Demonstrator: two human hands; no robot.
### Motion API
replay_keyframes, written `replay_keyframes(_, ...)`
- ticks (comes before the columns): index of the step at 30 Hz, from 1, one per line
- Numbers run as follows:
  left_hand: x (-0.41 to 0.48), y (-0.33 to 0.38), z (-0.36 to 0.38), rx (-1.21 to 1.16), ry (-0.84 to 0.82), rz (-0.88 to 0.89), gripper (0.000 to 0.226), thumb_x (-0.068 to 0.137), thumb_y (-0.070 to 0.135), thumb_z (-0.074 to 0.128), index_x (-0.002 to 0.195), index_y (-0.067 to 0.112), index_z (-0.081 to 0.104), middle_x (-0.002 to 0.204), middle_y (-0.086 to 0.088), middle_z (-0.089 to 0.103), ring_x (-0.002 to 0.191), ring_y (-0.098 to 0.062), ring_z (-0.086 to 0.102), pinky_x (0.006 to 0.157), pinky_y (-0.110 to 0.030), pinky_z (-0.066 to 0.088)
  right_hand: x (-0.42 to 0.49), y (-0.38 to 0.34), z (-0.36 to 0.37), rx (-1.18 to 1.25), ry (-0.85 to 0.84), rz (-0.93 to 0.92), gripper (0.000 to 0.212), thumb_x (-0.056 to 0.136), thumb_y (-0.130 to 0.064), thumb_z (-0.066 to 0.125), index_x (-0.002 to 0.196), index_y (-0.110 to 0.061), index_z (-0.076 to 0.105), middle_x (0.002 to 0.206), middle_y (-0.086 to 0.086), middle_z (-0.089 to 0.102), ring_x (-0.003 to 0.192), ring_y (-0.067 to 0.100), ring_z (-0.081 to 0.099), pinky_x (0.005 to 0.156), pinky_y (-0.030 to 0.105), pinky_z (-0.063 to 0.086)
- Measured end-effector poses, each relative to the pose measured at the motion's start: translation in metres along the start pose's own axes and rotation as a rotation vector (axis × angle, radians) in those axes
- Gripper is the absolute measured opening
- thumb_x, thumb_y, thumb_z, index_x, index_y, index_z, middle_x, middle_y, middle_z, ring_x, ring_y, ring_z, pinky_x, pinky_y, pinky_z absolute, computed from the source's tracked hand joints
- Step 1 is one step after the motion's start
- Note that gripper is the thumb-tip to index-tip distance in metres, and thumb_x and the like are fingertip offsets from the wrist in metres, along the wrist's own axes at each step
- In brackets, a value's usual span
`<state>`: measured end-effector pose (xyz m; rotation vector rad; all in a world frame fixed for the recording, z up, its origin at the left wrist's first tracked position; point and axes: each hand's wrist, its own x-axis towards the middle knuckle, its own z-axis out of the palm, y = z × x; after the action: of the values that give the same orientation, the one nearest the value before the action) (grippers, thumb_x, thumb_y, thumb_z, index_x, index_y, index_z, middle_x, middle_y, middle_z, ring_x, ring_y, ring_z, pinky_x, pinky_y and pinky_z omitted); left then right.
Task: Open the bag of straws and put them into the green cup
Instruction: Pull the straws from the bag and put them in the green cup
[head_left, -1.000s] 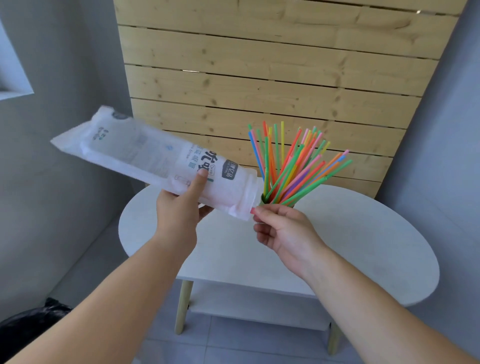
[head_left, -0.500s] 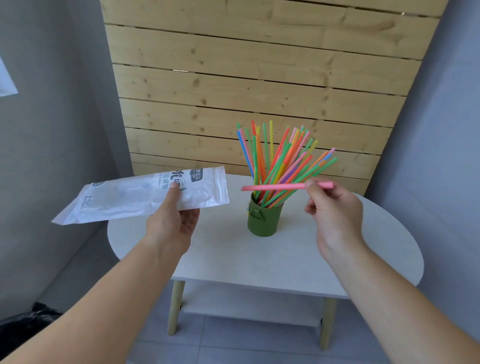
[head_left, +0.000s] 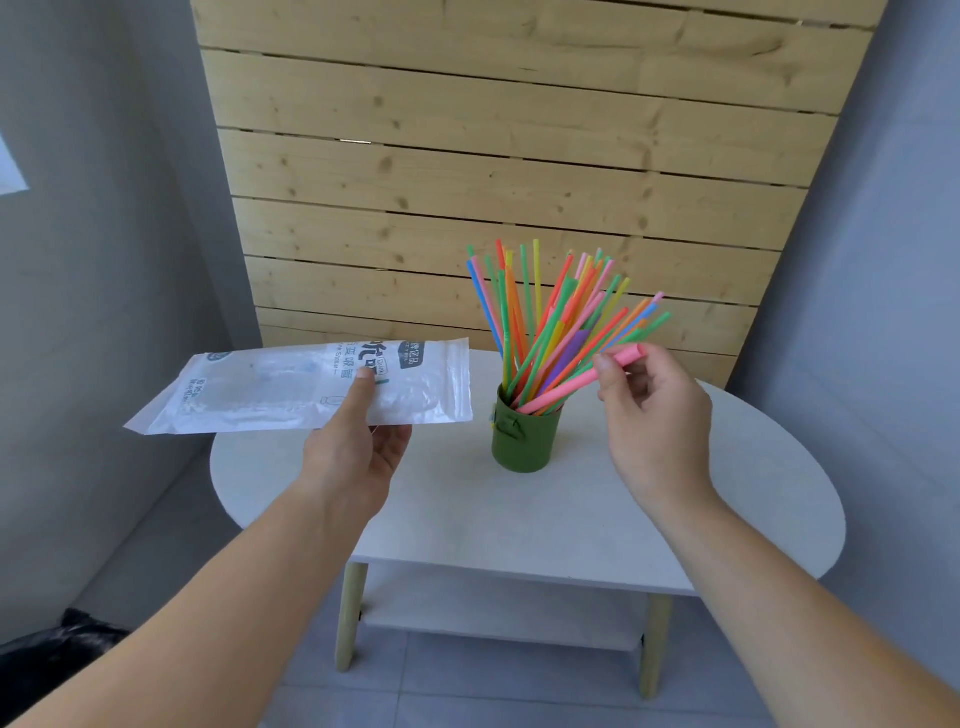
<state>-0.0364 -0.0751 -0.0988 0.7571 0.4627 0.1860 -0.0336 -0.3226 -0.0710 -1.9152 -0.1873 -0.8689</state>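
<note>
The right hand pinches a pink straw angled into the green cup; left hand grips the emptied bag. Release gently, letting it slide.

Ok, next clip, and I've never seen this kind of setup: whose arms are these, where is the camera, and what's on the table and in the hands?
There is no machine here: these are a person's two bare arms, filmed by a wide-angle camera worn on their head, looking forward and down. That is the only view. The left hand grips a clear plastic bag, thumb on top; the bag looks flat and empty. On the white table stands a green cup full of coloured straws that fan out. The right hand pinches a pink straw near its upper end, with the lower end in the cup. Behind the table is a wooden panel.
</note>
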Motion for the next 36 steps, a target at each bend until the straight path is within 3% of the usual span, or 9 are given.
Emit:
replay_keyframes(4, -0.001, 0.000, -0.001, 0.007, -0.020, -0.004, 0.040, 0.089, 0.034, 0.080, 0.123, 0.015, 0.071, 0.113, -0.003, 0.080, 0.076, -0.011, 0.079, 0.060, -0.022, 0.060, -0.003, 0.005, 0.013, -0.090, -0.072, -0.008, 0.015, 0.094, -0.028, 0.067, 0.083, -0.019, 0.066, 0.062, -0.013, 0.056, 0.061, 0.005, 0.054, 0.056, 0.015, 0.038)
replay_keyframes(11, -0.002, 0.003, -0.006, 0.026, -0.022, -0.029, 0.032, 0.087, 0.037, 0.082, 0.108, 0.013, 0.074, 0.095, -0.003, 0.082, 0.070, -0.012, 0.078, 0.060, -0.022, 0.060, -0.001, 0.012, 0.034, -0.174, -0.115, 0.039, 0.025, 0.092, -0.036, 0.069, 0.078, -0.015, 0.065, 0.070, 0.002, 0.065, 0.068, 0.024, 0.059, 0.061, 0.036, 0.046)
replay_keyframes(14, -0.002, 0.005, -0.008, 0.030, -0.016, -0.031, 0.035, 0.086, 0.038, 0.083, 0.109, 0.013, 0.074, 0.093, -0.003, 0.081, 0.070, -0.012, 0.077, 0.059, -0.022, 0.060, -0.001, 0.014, 0.039, -0.197, -0.103, 0.043, 0.028, 0.090, -0.037, 0.070, 0.075, -0.014, 0.064, 0.067, 0.000, 0.065, 0.067, 0.025, 0.059, 0.062, 0.040, 0.049)
replay_keyframes(20, -0.002, 0.005, -0.008, 0.026, -0.015, -0.033, 0.034, 0.085, 0.036, 0.084, 0.108, 0.013, 0.074, 0.096, -0.003, 0.082, 0.070, -0.013, 0.078, 0.059, -0.023, 0.060, -0.004, 0.012, 0.037, -0.154, -0.100, 0.087, 0.019, 0.083, -0.041, 0.077, 0.081, -0.025, 0.068, 0.062, -0.011, 0.064, 0.066, 0.015, 0.064, 0.063, 0.036, 0.051)
replay_keyframes(23, -0.004, 0.004, -0.006, 0.028, -0.032, -0.036, 0.035, 0.086, 0.036, 0.083, 0.109, 0.013, 0.074, 0.098, -0.004, 0.082, 0.071, -0.013, 0.078, 0.059, -0.023, 0.060, -0.006, 0.011, 0.032, -0.106, -0.074, 0.128, 0.028, 0.078, -0.042, 0.082, 0.087, -0.023, 0.063, 0.066, -0.012, 0.066, 0.067, 0.010, 0.065, 0.066, 0.035, 0.053)
replay_keyframes(27, -0.006, 0.004, -0.005, 0.037, -0.037, -0.039, 0.036, 0.085, 0.037, 0.084, 0.109, 0.013, 0.074, 0.101, -0.005, 0.081, 0.071, -0.013, 0.078, 0.060, -0.023, 0.060, -0.011, 0.012, 0.025, -0.085, -0.088, 0.100, 0.037, 0.076, -0.042, 0.083, 0.073, -0.025, 0.051, 0.062, -0.009, 0.061, 0.061, 0.007, 0.060, 0.057, 0.023, 0.047)
replay_keyframes(29, -0.007, 0.004, -0.005, 0.036, -0.042, -0.037, 0.035, 0.085, 0.037, 0.084, 0.109, 0.013, 0.073, 0.099, -0.004, 0.081, 0.070, -0.013, 0.078, 0.059, -0.023, 0.060, -0.014, 0.012, 0.021, -0.096, -0.133, 0.085, 0.038, 0.078, -0.041, 0.081, 0.068, -0.025, 0.048, 0.066, -0.011, 0.062, 0.059, 0.007, 0.056, 0.052, 0.017, 0.041)
replay_keyframes(33, -0.008, 0.003, -0.005, 0.032, -0.055, -0.033, 0.033, 0.086, 0.036, 0.083, 0.108, 0.014, 0.073, 0.093, -0.002, 0.082, 0.072, -0.013, 0.079, 0.059, -0.023, 0.060, -0.021, 0.011, 0.018, -0.038, -0.271, 0.148, 0.030, 0.081, -0.034, 0.079, 0.067, -0.022, 0.056, 0.061, -0.014, 0.062, 0.054, 0.004, 0.054, 0.053, 0.016, 0.042)
replay_keyframes(36, -0.010, 0.003, -0.005, 0.029, -0.058, -0.032, 0.034, 0.086, 0.035, 0.083, 0.110, 0.014, 0.073, 0.092, -0.002, 0.082, 0.072, -0.014, 0.079, 0.059, -0.024, 0.060, -0.028, 0.002, 0.021, 0.057, -0.451, 0.259, 0.022, 0.085, -0.033, 0.077, 0.072, -0.019, 0.066, 0.066, 0.000, 0.068, 0.060, 0.018, 0.060, 0.059, 0.032, 0.050)
